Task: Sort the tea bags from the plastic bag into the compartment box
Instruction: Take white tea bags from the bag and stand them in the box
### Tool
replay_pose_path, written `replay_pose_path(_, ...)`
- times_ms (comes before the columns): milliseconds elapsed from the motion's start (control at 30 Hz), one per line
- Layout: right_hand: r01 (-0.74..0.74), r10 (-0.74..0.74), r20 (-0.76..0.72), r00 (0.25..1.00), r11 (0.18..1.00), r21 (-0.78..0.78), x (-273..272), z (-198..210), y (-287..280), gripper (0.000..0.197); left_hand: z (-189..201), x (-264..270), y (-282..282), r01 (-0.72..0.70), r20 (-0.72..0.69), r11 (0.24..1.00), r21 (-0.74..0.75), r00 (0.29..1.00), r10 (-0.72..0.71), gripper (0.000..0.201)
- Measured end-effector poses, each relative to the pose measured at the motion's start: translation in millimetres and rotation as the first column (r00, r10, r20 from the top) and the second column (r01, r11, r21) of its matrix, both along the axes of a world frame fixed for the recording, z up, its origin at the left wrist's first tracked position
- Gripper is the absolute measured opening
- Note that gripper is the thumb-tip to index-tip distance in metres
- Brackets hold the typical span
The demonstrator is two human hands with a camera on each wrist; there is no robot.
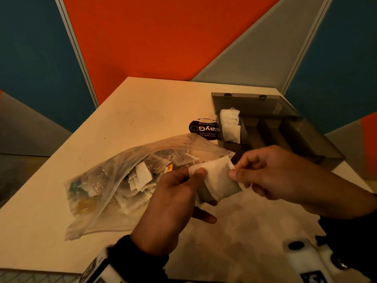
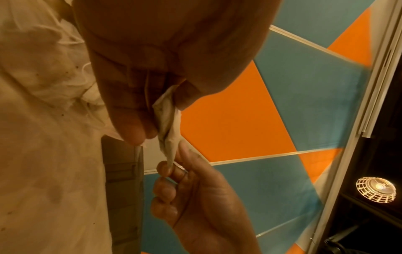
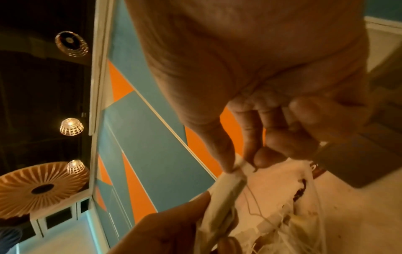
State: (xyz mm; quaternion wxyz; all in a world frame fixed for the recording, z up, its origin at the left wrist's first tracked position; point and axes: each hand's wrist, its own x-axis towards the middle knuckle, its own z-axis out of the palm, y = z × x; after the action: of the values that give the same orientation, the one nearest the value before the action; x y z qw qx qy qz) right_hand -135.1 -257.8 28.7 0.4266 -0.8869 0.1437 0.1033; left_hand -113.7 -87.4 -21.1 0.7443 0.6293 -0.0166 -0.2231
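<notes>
Both hands hold one white tea bag (image 1: pixel 219 180) above the table, in front of the box. My left hand (image 1: pixel 179 190) pinches its left edge with the thumb on top. My right hand (image 1: pixel 271 172) pinches its right corner between thumb and forefinger. The same tea bag (image 2: pixel 168 123) hangs crumpled between the two hands in the left wrist view, and shows as a folded tea bag (image 3: pixel 230 183) in the right wrist view. The clear plastic bag (image 1: pixel 114 180), full of tea bags, lies on the table to the left. The grey compartment box (image 1: pixel 285 131) stands open behind my right hand, with white tea bags (image 1: pixel 230 125) in its leftmost compartment.
A black round sticker (image 1: pixel 202 129) lies on the cream table (image 1: pixel 142 107) just left of the box. The box's lid (image 1: pixel 248 103) stands raised at the back. Orange, blue and grey wall panels close off the table's far side.
</notes>
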Motion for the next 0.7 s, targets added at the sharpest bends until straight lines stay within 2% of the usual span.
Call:
replay_pose_path(333, -0.043, 0.045, -0.024, 0.999, 0.997, 0.069, 3.1, -10.5, 7.0, 0.014, -4.9, 1.3, -1.2, 0.030, -0.023, 0.999, -0.039, 0.999, -0.030, 0.019)
replay_pose_path(467, -0.048, 0.052, 0.076, 0.996, 0.997, -0.054, 6.3, -9.0, 5.9, 0.012, -9.3, 2.3, 0.3, 0.093, 0.017, 0.995, 0.026, 0.995, -0.094, 0.021)
replay_pose_path(567, -0.165, 0.190, 0.142, 0.971, 0.971, -0.172, 11.0, -1.7, 2.8, 0.017, -11.4, 2.3, 0.0, 0.171, 0.009, 0.983, 0.066, 0.985, -0.172, 0.024)
replay_pose_path(700, -0.367, 0.395, 0.041, 0.918, 0.883, -0.293, 19.5, 7.0, 3.7, 0.005, -11.1, 3.1, -1.7, 0.223, 0.005, 0.969, 0.103, 0.975, -0.224, 0.023)
